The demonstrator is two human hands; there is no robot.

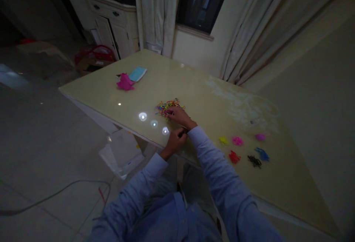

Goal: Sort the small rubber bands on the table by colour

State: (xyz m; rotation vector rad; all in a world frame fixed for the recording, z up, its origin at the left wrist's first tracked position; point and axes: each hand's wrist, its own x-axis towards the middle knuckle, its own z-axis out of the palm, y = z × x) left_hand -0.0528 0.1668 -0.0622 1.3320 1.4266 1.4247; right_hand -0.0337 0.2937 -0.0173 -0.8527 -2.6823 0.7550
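A heap of thin, multicoloured rubber bands [163, 107] lies on the table in front of me. My right hand [179, 116] reaches over its near side, thumb and fingers pinched on a rubber band at the heap. Closer to the table's front edge, my left hand [176, 139] is closed, its fingertips pressed together below my right wrist; what it holds is too small to make out. To the right lie small single-colour piles: yellow bands [223, 140], pink bands [237, 141], red bands [234, 157], black bands [254, 161] and blue bands [262, 154].
A purple bundle [260, 137] sits behind the blue pile. Far left on the glossy table [194, 83] are a crumpled pink wrapper [125, 82] and a light-blue packet [138, 73]. A white box [124, 149] stands on the floor by the table; a cable [69, 184] crosses the floor.
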